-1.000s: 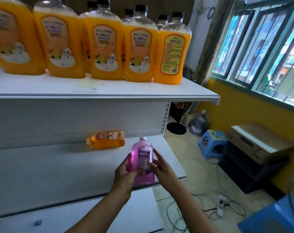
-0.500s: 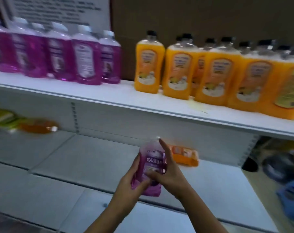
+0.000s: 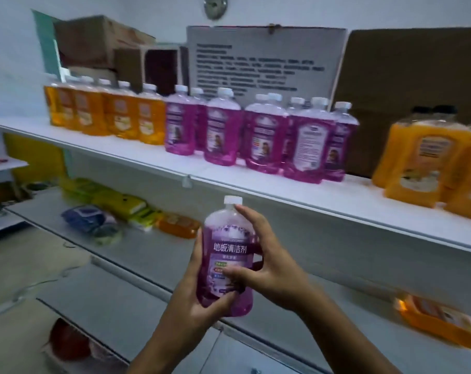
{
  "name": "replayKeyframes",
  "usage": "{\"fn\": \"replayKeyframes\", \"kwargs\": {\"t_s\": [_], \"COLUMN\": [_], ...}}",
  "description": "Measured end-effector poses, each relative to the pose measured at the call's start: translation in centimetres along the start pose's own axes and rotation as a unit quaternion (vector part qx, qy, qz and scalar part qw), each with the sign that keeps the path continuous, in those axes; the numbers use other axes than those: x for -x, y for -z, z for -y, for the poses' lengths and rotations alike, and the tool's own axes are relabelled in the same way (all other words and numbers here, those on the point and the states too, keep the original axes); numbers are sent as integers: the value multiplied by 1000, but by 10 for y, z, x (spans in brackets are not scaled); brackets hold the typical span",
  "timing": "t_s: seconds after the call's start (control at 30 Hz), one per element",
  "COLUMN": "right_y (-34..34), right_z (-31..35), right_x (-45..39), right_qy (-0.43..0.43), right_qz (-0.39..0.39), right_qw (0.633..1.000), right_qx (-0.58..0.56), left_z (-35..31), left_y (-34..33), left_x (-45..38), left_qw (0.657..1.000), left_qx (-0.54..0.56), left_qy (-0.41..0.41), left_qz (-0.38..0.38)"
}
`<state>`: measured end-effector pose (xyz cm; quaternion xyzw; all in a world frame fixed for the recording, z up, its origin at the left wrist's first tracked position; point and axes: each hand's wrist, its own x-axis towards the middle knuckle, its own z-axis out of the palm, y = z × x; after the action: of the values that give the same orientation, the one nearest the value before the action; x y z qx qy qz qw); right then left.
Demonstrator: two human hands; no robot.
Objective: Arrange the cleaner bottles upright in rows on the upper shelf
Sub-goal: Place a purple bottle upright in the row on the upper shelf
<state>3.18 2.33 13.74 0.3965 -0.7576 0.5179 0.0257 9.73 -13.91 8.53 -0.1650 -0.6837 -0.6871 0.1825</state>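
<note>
We see two bare forearms reaching up from the bottom edge toward the white upper shelf (image 3: 323, 197), meeting just below its front lip. The left hand (image 3: 199, 300) comes from lower left, palm turned inward, fingers curled around the base and left side of a purple cleaner bottle (image 3: 229, 255). The right hand (image 3: 266, 268) comes from lower right; its thumb presses across the label, while its index finger stretches up along the bottle's right shoulder toward the white cap. Both hands grip the bottle between them, so it sits upright, cap uppermost, label facing us, in front of and below the upper shelf.

On the upper shelf, directly above the held bottle, a group of purple bottles (image 3: 266, 136) stands upright in rows with white caps. To the left of them stands a row of amber bottles (image 3: 121, 114), and to their right a cluster of orange bottles (image 3: 423, 160), blurred at the frame edge.

Below the upper shelf, on the lower shelf (image 3: 137, 255), an orange bottle (image 3: 179, 225) lies on its side to the left of the held bottle, beside what may be soft packets (image 3: 121, 203); the blur makes them hard to identify. Another orange bottle (image 3: 439, 319) lies flat to the right.
</note>
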Motion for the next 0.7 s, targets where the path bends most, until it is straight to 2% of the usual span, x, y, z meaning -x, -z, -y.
{"fn": "replayKeyframes", "kwargs": {"t_s": [0.13, 0.3, 0.57, 0.7], "right_y": [-33, -24, 36, 76], "right_z": [35, 76, 114, 119], "right_x": [-43, -62, -57, -35], "right_qy": [46, 88, 96, 77], "right_qz": [-14, -63, -154, -205], "right_qw": [999, 993, 970, 946], "right_qx": [6, 56, 165, 240], "left_z": [-21, -48, -78, -88], "left_y": [56, 75, 28, -17], "left_x": [-15, -48, -112, -140], "left_qw": [998, 991, 963, 943], "left_qx": [-26, -28, -4, -100], "left_qy": [-52, -117, -204, -235], "left_qz": [9, 61, 176, 214]}}
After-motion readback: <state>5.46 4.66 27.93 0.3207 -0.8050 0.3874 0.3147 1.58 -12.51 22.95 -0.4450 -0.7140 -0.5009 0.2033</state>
